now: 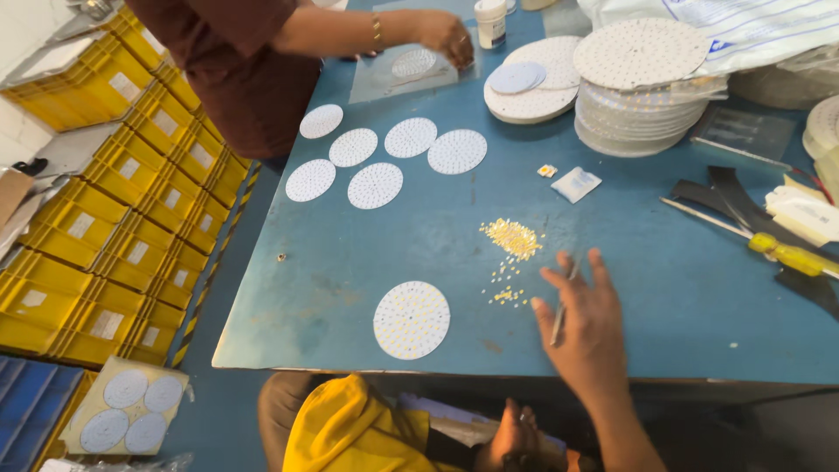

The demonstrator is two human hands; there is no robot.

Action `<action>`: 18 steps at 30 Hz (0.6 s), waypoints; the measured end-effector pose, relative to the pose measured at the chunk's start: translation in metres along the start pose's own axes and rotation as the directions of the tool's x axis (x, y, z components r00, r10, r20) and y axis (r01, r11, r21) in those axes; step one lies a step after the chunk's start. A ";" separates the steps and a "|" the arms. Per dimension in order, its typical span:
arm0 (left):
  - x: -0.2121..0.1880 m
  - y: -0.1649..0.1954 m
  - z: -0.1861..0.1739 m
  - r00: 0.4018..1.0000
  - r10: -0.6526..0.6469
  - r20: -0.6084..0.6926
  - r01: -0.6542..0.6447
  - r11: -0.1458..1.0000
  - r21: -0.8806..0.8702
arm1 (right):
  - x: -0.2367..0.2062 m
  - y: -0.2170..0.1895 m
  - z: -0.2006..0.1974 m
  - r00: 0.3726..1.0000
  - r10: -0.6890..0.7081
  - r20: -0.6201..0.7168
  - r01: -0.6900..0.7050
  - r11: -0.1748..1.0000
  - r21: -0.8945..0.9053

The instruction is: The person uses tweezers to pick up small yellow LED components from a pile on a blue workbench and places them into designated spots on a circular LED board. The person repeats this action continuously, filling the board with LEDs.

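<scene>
Beside the yellow chips (511, 238), right hand (584, 328) fingers grip what seems tweezers (559, 322); white disc (412, 320) lies left.

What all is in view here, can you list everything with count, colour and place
round disc board: one, white with yellow dots, near table edge
loose round boards: six, white, upper left of table
small chips: one pile plus scatter, yellow, table middle
board stacks: several, white, far right
small packet: one, white, right of middle
screwdriver: one, yellow handle, right edge
bottle: one, white, far edge
bins: many, yellow, left on floor
co-worker's hand: one, far edge, on a board
right hand: holds tweezers near the chips
left hand: below table edge
</scene>
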State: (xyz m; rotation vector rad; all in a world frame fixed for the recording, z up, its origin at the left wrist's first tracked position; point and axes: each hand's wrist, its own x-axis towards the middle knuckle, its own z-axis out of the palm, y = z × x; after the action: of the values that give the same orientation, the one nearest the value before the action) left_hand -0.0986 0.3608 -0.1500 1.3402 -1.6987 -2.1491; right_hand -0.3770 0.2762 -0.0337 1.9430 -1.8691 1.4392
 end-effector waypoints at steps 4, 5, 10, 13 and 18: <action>-0.011 -0.023 -0.007 1.000 -0.019 -0.018 0.018 0.999 -0.041 | -0.014 0.001 0.005 0.989 0.128 -0.069 -0.117 0.982 0.151; -0.016 -0.028 -0.008 1.000 -0.017 -0.012 0.016 0.999 -0.050 | -0.018 0.001 0.007 0.986 0.141 -0.090 -0.121 0.974 0.193; -0.057 -0.034 -0.034 0.996 0.085 0.041 -0.075 0.975 -0.211 | -0.027 -0.004 0.011 0.968 0.186 -0.166 -0.116 0.925 0.363; -0.104 -0.016 -0.064 0.937 0.350 0.017 -0.317 0.866 -0.386 | -0.019 -0.009 0.017 0.974 0.186 -0.130 -0.094 0.852 0.514; -0.156 0.024 -0.108 0.665 0.747 -0.005 -0.642 0.568 -0.516 | -0.019 -0.009 0.025 0.984 0.147 -0.102 -0.096 0.914 0.394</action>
State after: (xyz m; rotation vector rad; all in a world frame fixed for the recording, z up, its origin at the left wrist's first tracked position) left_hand 0.0586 0.3575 -0.0416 0.2031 -1.2716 -2.0155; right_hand -0.3521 0.2765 -0.0549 1.8465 -1.7815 2.0572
